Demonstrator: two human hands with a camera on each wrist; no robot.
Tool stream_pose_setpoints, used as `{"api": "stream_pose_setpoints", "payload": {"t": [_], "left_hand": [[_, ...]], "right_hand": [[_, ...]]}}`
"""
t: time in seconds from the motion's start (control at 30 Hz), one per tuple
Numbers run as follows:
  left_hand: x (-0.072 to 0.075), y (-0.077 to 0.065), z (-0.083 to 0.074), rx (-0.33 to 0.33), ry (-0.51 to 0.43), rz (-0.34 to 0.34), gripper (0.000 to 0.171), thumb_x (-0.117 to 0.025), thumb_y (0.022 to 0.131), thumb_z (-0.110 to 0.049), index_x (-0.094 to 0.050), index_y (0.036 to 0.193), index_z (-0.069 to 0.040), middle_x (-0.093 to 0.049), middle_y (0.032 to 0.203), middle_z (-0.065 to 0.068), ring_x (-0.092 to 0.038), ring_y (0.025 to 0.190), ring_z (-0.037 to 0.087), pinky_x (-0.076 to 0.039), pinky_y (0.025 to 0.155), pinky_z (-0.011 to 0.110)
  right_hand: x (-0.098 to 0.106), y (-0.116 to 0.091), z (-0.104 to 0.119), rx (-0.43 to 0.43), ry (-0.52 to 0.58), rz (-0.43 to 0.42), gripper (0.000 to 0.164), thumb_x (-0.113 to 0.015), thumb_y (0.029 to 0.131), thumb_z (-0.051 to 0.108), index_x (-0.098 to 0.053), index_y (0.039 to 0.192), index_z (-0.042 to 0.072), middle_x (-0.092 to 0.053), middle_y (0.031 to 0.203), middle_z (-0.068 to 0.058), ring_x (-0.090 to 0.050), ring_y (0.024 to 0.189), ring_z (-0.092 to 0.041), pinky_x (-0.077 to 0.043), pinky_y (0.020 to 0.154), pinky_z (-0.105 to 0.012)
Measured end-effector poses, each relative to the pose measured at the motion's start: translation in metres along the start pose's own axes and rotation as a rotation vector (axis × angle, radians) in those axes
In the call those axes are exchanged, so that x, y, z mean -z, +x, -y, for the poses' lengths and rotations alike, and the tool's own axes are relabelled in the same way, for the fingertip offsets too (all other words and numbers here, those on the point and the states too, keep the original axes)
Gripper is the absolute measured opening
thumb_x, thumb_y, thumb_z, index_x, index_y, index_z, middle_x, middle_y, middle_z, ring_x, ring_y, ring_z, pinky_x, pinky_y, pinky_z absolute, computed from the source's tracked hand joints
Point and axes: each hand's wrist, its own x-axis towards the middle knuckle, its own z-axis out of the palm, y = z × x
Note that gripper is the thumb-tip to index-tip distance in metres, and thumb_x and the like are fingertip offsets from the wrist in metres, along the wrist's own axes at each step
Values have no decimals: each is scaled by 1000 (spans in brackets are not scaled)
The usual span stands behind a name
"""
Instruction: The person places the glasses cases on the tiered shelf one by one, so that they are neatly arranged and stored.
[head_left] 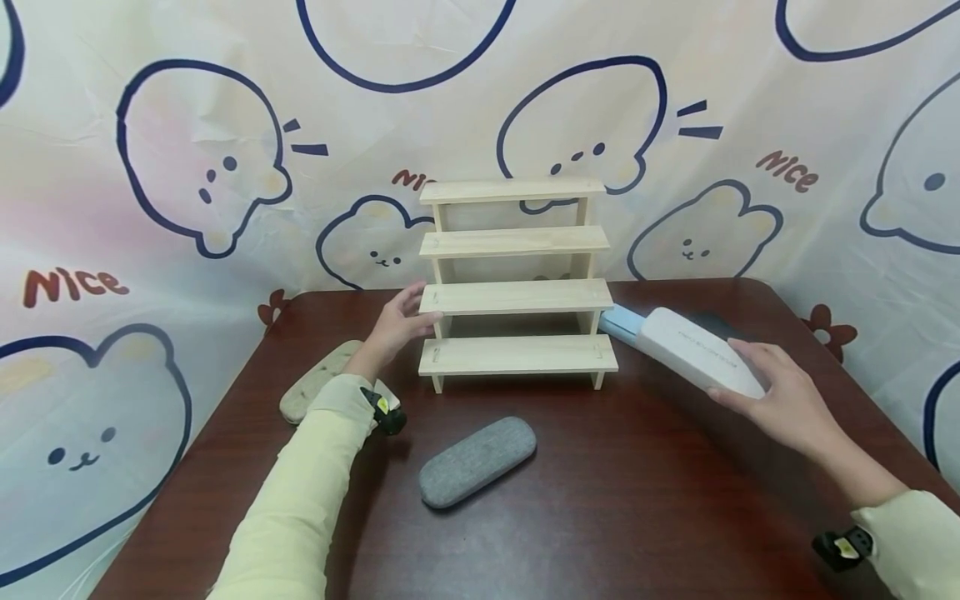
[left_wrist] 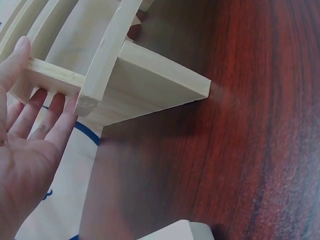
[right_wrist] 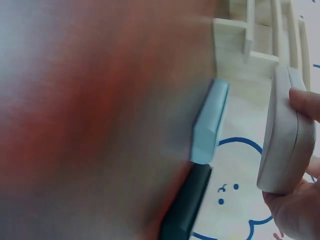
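Observation:
A pale wooden four-step display rack [head_left: 517,296] stands on the table. My left hand [head_left: 402,321] holds the rack's left side at the second step from the bottom; in the left wrist view the thumb and fingers [left_wrist: 52,117] lie on either side of a wooden upright. My right hand [head_left: 783,396] grips the near end of a white eyeglass case [head_left: 701,350] with small lettering, held above the table right of the rack. The right wrist view shows this white case [right_wrist: 285,135] closed, pinched between thumb and fingers. A light blue case [head_left: 621,323] lies beside the rack, partly hidden.
A grey felt eyeglass case [head_left: 478,462] lies in front of the rack. A beige case [head_left: 318,383] sits at the left, partly behind the left forearm. A dark case [right_wrist: 187,202] lies at the back right beside the blue one. Patterned cloth surrounds the table [head_left: 600,517].

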Motion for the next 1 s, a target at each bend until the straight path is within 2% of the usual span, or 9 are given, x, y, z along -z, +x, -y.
{"api": "stream_pose_setpoints", "payload": {"t": [0.37, 0.7, 1.0], "left_hand": [[1, -1, -1, -4, 3, -4, 83, -78, 85, -23, -30, 153, -18, -43, 148, 9, -51, 125, 28, -51, 92, 40], [0, -4, -3, 8, 8, -8, 82, -76, 86, -21, -29, 153, -18, -43, 148, 10, -52, 124, 29, -51, 92, 40], [-2, -4, -3, 18, 5, -12, 80, -76, 86, -20, -31, 153, -21, -43, 148, 9, -51, 124, 28, -50, 93, 40]], "right_hand": [[13, 36, 17, 9, 69, 66, 83, -78, 83, 34, -36, 149, 7, -35, 142, -28, -38, 113, -47, -37, 79, -66], [12, 73, 35, 36, 91, 69, 80, -76, 84, 35, -37, 149, 9, -35, 146, -23, -37, 119, -44, -32, 87, -65], [6, 99, 56, 19, 113, 88, 80, -76, 84, 40, -39, 148, 10, -36, 146, -22, -32, 124, -42, -29, 92, -65]]}}
